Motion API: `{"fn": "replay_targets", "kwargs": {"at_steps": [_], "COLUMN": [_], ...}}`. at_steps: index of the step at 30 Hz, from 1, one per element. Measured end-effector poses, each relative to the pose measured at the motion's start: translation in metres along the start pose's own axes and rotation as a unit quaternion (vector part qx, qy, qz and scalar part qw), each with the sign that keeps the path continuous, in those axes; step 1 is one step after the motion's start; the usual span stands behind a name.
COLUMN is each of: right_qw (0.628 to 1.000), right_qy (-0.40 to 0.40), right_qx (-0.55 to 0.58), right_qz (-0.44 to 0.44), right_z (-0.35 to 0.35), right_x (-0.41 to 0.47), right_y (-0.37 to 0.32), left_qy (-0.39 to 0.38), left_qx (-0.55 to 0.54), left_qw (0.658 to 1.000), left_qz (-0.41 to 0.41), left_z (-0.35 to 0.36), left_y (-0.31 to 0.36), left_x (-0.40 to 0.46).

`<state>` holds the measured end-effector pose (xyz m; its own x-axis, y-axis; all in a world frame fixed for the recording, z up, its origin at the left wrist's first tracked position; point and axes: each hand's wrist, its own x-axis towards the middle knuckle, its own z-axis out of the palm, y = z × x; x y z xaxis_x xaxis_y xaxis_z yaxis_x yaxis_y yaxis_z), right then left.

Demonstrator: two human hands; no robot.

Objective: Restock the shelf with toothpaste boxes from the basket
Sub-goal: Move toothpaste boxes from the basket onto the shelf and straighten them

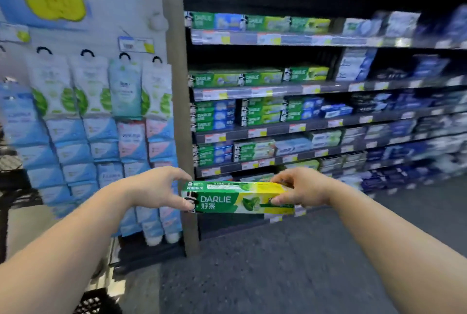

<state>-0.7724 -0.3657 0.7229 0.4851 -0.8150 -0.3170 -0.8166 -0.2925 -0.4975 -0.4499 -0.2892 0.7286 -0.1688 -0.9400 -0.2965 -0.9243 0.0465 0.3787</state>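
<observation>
I hold one green and yellow Darlie toothpaste box (227, 198) level in front of me, at the height of the lowest shelves. My left hand (156, 188) pinches its left end and my right hand (298, 191) grips its yellow right end. Behind it stands the shelf unit (278, 90) with rows of green Darlie boxes (257, 77) on several levels at its left side. A corner of the black basket (93, 302) shows at the bottom left edge, mostly cut off by the frame.
A brown upright post (180, 111) bounds the shelf on the left. Left of it hang white and blue pouches (91, 86) on hooks above stacked blue packs (75, 152). Blue and white toothpaste boxes (394, 121) fill the shelves to the right. Grey floor (265, 270) lies below.
</observation>
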Motion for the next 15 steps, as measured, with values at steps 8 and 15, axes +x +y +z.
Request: {"fn": "replay_targets", "kwargs": {"at_steps": [8, 15], "right_qw": [0.989, 0.983], "right_qy": [0.122, 0.151], "right_qx": [0.05, 0.041], "right_qz": [0.071, 0.1], "right_z": [-0.104, -0.182], "right_x": [-0.047, -0.006], "right_y": [0.107, 0.171], "left_qy": [0.054, 0.022], "left_qx": [-0.022, -0.011], "left_qw": [0.994, 0.994], "left_qz": [0.097, 0.105], "left_z": [-0.027, -0.062], "left_y": [0.11, 0.158], "left_x": [0.087, 0.196]}}
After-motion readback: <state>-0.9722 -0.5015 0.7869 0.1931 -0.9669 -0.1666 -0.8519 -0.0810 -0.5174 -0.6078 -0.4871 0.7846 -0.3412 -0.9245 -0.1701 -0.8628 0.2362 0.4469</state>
